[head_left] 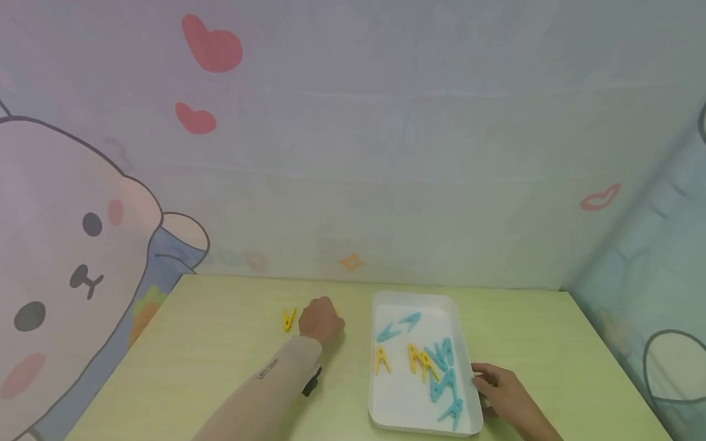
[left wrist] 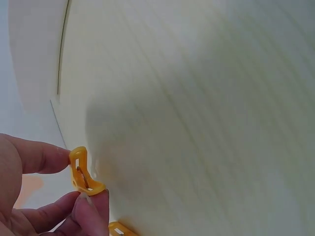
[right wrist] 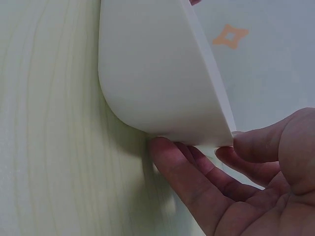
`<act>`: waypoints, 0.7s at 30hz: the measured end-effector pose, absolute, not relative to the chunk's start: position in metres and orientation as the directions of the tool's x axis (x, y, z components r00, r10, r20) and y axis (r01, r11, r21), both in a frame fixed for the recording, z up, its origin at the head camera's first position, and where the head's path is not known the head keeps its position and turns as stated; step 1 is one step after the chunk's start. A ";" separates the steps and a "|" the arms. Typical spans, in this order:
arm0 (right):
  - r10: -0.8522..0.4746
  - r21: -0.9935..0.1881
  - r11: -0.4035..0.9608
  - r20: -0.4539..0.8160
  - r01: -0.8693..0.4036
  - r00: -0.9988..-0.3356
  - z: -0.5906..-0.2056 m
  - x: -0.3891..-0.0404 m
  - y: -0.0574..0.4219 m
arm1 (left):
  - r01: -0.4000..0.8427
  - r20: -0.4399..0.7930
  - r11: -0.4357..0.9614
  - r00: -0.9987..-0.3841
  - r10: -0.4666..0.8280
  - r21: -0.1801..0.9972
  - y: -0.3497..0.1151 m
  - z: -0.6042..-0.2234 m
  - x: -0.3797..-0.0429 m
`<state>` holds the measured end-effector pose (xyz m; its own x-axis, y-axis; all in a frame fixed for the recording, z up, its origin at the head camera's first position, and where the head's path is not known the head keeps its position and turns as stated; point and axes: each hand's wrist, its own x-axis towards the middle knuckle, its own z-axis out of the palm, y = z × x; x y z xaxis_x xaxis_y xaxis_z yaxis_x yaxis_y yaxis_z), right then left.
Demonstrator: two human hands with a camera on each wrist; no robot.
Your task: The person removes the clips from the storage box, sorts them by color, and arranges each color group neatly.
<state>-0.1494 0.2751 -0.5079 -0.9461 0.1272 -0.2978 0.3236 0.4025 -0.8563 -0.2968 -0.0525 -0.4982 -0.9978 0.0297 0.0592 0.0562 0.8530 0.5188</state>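
left hand (head_left: 322,321) pinches a yellow clothespin (left wrist: 75,173) and right hand (head_left: 501,389) holds a white tray (head_left: 399,401), both grips narrow.

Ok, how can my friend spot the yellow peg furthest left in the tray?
Find the white rectangular tray on the pale table. By its left wall lies an A-shaped yellow clothespin, apart from the tray's other two yellow ones.

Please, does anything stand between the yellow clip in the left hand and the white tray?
In the head view, nothing visible lies between the left hand, which pinches the yellow clip, and the white tray; only the tray's own raised left rim would probably need clearing. The right hand holds the tray's opposite side.
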 end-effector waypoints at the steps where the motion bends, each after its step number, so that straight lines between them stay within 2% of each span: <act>1: 0.129 -0.856 0.402 -0.300 0.326 -0.945 -0.508 -0.149 0.275 | 0.054 0.056 0.853 -0.998 0.029 0.519 -0.053 -0.499 -0.296; 21: 0.122 -0.860 0.401 -0.290 0.315 -0.949 -0.507 -0.149 0.275 | 0.061 0.061 0.856 -0.998 0.034 0.513 -0.053 -0.503 -0.297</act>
